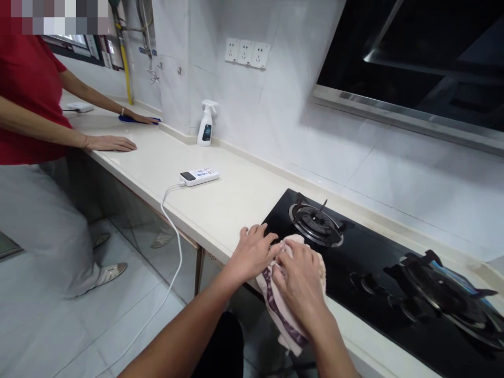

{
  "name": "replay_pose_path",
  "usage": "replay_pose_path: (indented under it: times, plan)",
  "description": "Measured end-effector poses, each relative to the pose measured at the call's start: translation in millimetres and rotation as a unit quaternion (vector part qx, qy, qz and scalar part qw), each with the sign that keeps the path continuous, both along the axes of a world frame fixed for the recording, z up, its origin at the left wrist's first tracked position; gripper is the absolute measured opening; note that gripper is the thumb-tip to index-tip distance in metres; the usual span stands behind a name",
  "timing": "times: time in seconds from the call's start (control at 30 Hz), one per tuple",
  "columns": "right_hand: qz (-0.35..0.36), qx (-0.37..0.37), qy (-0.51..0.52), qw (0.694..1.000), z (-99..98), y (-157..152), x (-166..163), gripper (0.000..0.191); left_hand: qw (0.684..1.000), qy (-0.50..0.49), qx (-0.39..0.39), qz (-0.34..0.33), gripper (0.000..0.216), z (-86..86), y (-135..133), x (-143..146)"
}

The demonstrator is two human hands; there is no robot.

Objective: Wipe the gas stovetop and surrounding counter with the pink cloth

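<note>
A pinkish-white cloth (285,315) with a dark purple patterned band is bunched at the front edge of the black gas cooktop (252,281), part of it hanging down over the counter's edge. My right hand (299,273) presses on the cloth with its fingers curled into it. Just left of it, my left hand (252,254) rests at the cooktop's front left corner, fingers apart, its thumb side against the cloth. The left burner (316,219) lies just beyond both hands.
A white power bank (200,177) with a hanging white cable (179,247) lies on the pale counter (232,210). Against the wall stands a spray bottle (205,126). At left, a person in red (31,105) leans on the counter, one hand on a blue cloth (129,119). A range hood (413,68) overhangs the cooktop.
</note>
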State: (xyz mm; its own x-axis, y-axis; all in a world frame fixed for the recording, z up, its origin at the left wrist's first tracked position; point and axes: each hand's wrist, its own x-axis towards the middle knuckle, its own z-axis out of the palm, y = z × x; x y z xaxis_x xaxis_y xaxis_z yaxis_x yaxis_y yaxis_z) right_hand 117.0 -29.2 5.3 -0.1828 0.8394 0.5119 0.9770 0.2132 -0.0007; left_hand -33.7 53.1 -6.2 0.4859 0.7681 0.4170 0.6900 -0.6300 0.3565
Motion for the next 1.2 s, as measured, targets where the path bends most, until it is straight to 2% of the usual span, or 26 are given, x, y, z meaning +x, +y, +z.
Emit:
replay_pose_path:
  times: [0.1, 0.17, 0.33, 0.6, 0.8, 1.2]
  plan:
    - [0.013, -0.002, 0.002, 1.0, 0.5, 13.5, -4.6, 0.024, 1.0, -0.013, -0.013, -0.002, 0.051, -0.1, 1.8, -1.1]
    - [0.004, -0.004, 0.006, 1.0, -2.2, 14.7, -3.5, 0.022, 1.0, -0.008, -0.015, -0.006, 0.049, 1.9, 1.2, -2.0]
    - [-0.026, 0.0, 0.021, 0.999, -9.0, 0.9, 2.7, 0.012, 1.0, 0.017, -0.021, 0.002, 0.043, 7.5, -2.2, -2.3]
    - [0.004, 0.006, 0.05, 0.999, -10.2, -21.7, 20.9, 0.009, 1.0, 0.015, -0.022, 0.007, 0.048, 4.4, 0.2, -0.7]
    - [-0.007, -0.016, 0.062, 0.998, -18.4, -48.0, 63.8, 0.015, 0.999, 0.0, -0.044, 0.012, 0.045, 6.1, 0.2, 0.6]
    - [-0.072, -0.058, 0.09, 0.992, -31.0, -100.5, 163.3, 0.026, 0.998, -0.001, -0.07, 0.008, 0.044, 10.2, -1.3, -2.6]
